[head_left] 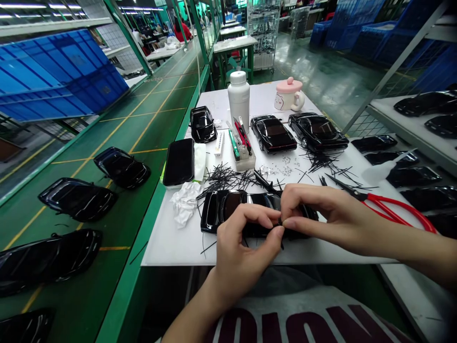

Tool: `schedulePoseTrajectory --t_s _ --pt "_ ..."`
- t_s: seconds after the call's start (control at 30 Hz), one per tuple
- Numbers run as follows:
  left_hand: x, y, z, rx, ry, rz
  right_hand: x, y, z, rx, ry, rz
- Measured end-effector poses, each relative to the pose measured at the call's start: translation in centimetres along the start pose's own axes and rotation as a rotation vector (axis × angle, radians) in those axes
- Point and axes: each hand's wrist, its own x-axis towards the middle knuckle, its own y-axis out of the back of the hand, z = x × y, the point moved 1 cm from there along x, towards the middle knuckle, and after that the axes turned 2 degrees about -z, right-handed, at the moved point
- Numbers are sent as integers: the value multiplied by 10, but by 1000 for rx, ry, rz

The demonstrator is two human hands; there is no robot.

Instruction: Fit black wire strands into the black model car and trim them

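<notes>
A glossy black toy car body (228, 209) lies sideways on the white table (171, 243) right in front of me. My left hand (243, 247) pinches its thumb and fingers together against the car's near side. My right hand (321, 216) comes in from the right, fingertips pinched on the same spot, with a thin black strip between the two hands. Red-handled scissors (389, 209) lie just beyond my right wrist. Loose black strips (228, 176) are scattered behind the car.
Three more black cars (273, 133) (317, 131) (202, 124), a white bottle (239, 97), a pink-lidded mug (289, 94), a tool tray (244, 152) and crumpled tissue (185, 200) share the table. Car shells ride the green conveyor (121, 124) on the left and shelves on the right.
</notes>
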Motion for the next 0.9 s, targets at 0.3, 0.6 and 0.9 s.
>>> schedulePoseTrajectory --t_s 0.3,0.6,0.9 --pt "-5 10 -11 302 -138 -17 -3 -3 2 50 -79 -4" --pt "-19 32 -29 650 -279 -41 -5 -3 3 91 -93 -68" --pt "-25 24 -40 690 -345 27 -5 0 6 59 -111 -99"
